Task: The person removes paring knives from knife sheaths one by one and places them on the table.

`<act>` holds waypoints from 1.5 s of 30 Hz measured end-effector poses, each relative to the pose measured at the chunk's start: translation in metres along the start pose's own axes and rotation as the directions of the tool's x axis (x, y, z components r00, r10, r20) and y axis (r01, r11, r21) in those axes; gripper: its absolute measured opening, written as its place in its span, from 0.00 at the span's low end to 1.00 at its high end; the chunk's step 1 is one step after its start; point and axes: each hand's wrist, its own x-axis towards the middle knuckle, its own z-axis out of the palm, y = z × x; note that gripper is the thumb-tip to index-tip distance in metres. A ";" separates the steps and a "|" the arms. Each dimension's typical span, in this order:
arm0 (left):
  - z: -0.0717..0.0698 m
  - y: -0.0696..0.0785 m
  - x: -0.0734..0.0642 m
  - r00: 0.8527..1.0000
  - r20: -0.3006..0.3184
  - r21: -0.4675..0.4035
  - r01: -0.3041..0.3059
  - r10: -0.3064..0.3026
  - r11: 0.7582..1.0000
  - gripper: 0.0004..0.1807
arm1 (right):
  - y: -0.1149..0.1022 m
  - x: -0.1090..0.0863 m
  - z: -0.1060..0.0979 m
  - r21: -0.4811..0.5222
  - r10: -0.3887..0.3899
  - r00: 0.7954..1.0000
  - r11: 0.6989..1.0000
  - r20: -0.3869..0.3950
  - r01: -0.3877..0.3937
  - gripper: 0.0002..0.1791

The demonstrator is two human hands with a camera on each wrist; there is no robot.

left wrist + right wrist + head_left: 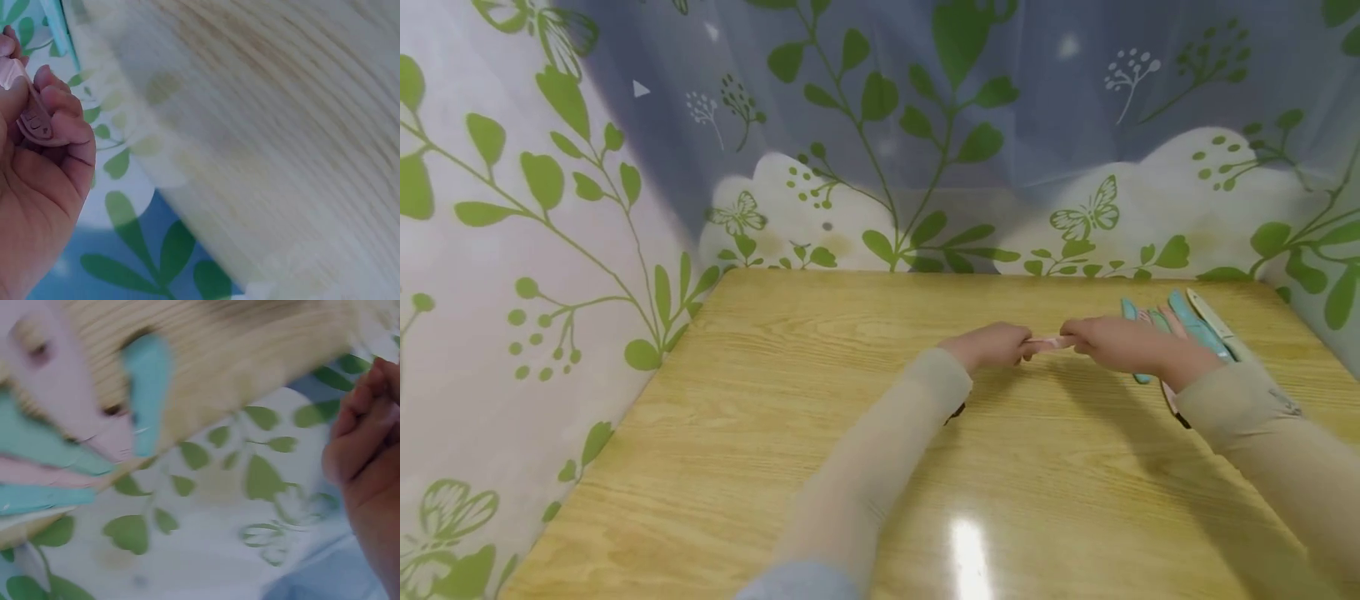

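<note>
Over the far part of the table, a slim pink tool [1047, 344] spans the short gap between both hands. The left hand [996, 346] grips one end of it. In the left wrist view, the thumb lies across the tool's pink handle [37, 124], which has a rounded end with raised marks, and the fingers curl around it. On the other side, the right hand [1112, 343] pinches the opposite end. The right wrist view shows that hand [375, 444] at the edge with its fingers bent, the tool itself out of sight there. I cannot tell the tool's exact kind.
Several slim teal, pink and cream handled pieces lie side by side on the table's right, partly behind the right arm, including a teal one [1201, 327] and a cream one [1213, 321]. The wooden table [775, 375] meets leaf-printed cloth [880, 200] at its back and sides.
</note>
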 end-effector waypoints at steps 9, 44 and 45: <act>-0.010 -0.004 -0.044 0.997 -0.015 0.041 -0.081 0.081 0.996 0.18 | -0.051 -0.010 0.003 -0.091 -0.046 0.988 0.995 -0.151 0.032 0.09; 0.020 -0.017 -0.125 0.981 -0.156 -0.020 -0.120 0.115 0.993 0.17 | -0.106 -0.021 0.051 -0.201 -0.219 0.860 0.970 -0.461 0.139 0.15; 0.020 -0.017 -0.125 0.980 -0.155 -0.015 -0.125 0.121 0.992 0.17 | -0.106 -0.021 0.051 -0.191 -0.219 0.861 0.971 -0.459 0.145 0.16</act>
